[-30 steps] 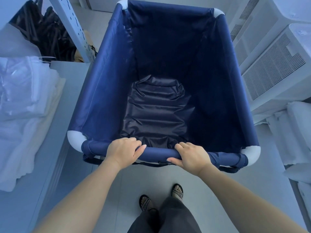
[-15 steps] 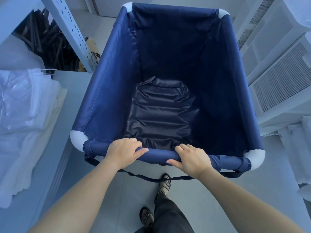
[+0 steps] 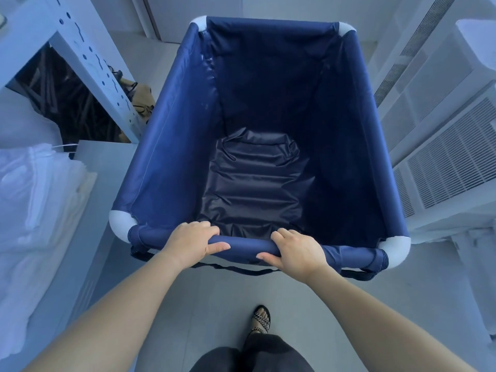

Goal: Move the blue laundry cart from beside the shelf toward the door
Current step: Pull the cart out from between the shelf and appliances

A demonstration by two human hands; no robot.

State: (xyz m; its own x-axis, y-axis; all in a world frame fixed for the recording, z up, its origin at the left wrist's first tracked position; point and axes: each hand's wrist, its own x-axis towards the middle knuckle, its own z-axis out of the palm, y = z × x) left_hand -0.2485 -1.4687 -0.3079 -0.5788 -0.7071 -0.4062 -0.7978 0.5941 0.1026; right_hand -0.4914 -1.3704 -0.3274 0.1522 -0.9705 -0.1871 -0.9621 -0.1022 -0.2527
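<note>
The blue laundry cart (image 3: pixel 166 157) fills the middle of the head view, a deep navy fabric bin with white corner caps, and nothing lies inside it. My left hand (image 3: pixel 189 241) grips the near top rail left of centre. My right hand (image 3: pixel 296 251) grips the same rail right of centre, thumb under the bar. The white metal shelf (image 3: pixel 88 60) stands close along the cart's left side. A pale door frame (image 3: pixel 150 14) shows at the far end beyond the cart.
Folded white linens (image 3: pixel 35 200) are stacked on a low surface at the left. White air-conditioner units (image 3: pixel 442 162) with grilles line the right. Dark items (image 3: pixel 61 103) sit under the shelf. My sandalled foot (image 3: pixel 261 319) is on the grey floor behind the cart.
The cart has rolled forward with both hands still on the rail. The shelf post and the units on the right have slid back toward me, and I have taken a step.
</note>
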